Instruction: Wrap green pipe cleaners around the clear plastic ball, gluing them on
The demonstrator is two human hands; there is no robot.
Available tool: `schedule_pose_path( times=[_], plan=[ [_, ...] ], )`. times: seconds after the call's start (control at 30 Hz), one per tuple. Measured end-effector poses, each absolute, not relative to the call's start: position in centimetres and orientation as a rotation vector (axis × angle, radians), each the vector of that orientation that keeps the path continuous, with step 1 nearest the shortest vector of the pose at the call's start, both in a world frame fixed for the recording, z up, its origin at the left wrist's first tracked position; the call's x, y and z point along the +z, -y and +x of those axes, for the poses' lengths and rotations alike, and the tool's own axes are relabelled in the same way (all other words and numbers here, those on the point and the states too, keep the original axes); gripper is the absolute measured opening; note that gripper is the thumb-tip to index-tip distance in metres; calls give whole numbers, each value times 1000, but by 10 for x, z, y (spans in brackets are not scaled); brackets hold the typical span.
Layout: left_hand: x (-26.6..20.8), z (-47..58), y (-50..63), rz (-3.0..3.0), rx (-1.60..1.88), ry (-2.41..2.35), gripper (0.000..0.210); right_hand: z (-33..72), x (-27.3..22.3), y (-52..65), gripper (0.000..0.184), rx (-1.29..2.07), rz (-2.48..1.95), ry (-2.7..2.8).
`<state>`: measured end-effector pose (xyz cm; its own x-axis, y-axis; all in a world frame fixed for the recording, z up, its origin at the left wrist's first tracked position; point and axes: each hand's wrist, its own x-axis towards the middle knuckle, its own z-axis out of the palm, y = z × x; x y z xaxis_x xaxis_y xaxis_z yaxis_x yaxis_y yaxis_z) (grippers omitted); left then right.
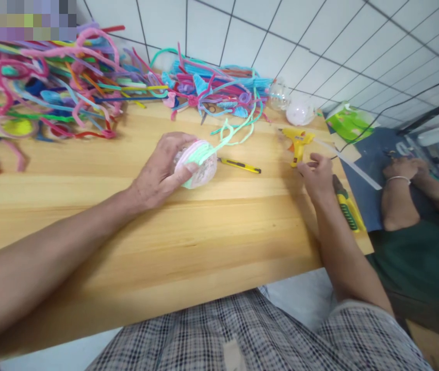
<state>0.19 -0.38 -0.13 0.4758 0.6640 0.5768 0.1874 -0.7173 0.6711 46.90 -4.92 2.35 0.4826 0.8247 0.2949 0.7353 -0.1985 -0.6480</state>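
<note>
My left hand (167,167) is closed around a clear ball (206,172) partly wrapped in pale pink and mint green chenille stems. Its thumb presses on the wrapped band, and loose mint green stems (229,135) trail from the ball toward the back of the table. Just behind the ball lies a yellow utility knife (240,165). At the right, my right hand (318,172) has its fingers loosely curled and apart, close by the handle of a yellow hot glue gun (298,141). A glue stick (353,167) extends from the gun's rear. Whether the fingertips touch the handle is unclear.
Tangled chenille stems (76,82) and bundles (219,77) line the back of the wooden table (188,247). Two clear balls (299,111) stand near the back wall. A yellow-green handled tool (346,208) lies at the right edge. Another person's hands (403,170) are beyond.
</note>
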Motion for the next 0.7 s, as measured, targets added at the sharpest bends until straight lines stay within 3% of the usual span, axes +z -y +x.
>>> schedule_pose_path(
  times=[0.07,0.17,0.27,0.37,0.7],
  plan=[
    [0,3,5,2210,1195,-699,57,451,35,70,47,153,-1943,1269],
    [5,3,7,2240,1181,-716,55,408,57,93,29,411,-1713,1528],
    [10,3,9,2238,1166,-760,56,356,78,97,19,302,-1398,1842],
    [10,5,10,2226,1172,-747,59,316,91,84,22,206,-1167,2051],
    [7,12,10,2320,1253,-783,57,274,71,31,14,255,-996,2134]
  ],
)
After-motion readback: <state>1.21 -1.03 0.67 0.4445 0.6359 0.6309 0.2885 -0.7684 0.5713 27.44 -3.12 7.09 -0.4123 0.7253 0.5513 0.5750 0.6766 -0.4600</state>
